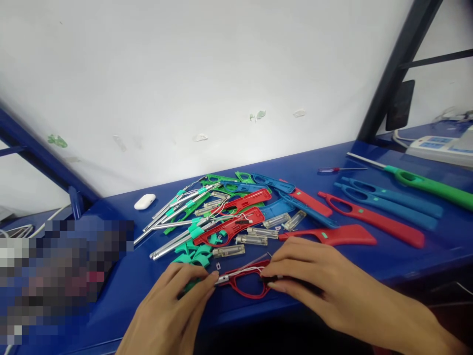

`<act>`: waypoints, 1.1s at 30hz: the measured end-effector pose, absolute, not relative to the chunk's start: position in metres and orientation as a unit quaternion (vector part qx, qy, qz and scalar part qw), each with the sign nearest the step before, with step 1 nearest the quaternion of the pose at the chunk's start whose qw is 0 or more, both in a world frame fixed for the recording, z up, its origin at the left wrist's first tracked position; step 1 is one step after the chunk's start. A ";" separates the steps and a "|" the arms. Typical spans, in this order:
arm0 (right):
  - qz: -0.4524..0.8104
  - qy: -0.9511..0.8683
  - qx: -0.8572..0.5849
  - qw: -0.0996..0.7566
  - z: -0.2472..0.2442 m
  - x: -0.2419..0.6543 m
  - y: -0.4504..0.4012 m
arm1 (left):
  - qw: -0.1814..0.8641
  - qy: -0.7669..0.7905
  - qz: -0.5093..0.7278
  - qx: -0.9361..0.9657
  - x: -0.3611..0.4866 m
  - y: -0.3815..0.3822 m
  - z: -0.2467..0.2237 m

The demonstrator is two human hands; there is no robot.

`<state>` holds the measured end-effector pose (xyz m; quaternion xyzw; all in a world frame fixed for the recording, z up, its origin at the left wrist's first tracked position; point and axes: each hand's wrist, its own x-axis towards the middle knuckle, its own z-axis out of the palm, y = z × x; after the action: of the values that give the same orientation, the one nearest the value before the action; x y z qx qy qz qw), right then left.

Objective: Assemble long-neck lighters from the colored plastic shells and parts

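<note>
At the table's front edge lies a red lighter half-shell (251,295) with a looped trigger opening. My left hand (172,303) is closed at its left end, fingers pinched round the metal tube (222,280) where it meets the shell. White wires (246,269) run along the shell's upper edge to my right hand (318,281). That hand is closed on the shell's right part, and a small black piece (272,279) shows between its thumb and fingers. The rest of the shell is hidden behind the fingers. Just beyond my hands lie clear fuel tanks (229,251) and green triggers (201,257).
Behind is a pile of metal lighter tubes (172,244) and coloured half-shells (246,198). Red, blue and green lighter pieces (388,224) lie to the right, with a screwdriver (334,170) beyond. A white earbud case (145,201) sits back left. A white wall closes off the rear.
</note>
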<state>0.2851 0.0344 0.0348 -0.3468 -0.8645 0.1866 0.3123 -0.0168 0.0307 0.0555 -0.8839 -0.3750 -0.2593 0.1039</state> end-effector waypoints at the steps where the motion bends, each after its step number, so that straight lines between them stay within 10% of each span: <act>1: 0.189 -0.864 -0.347 0.312 0.035 0.286 0.034 | 0.108 -0.381 -0.265 -0.879 -0.017 0.031 0.056; 33: 0.198 -0.846 -0.334 0.367 0.030 0.285 0.038 | 0.079 -0.515 -0.284 -0.805 -0.036 0.063 0.064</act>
<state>0.2846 0.0378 0.0301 -0.3339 -0.8456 0.1978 0.3666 -0.0355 0.0631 0.0638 -0.8052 -0.5148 -0.2836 0.0788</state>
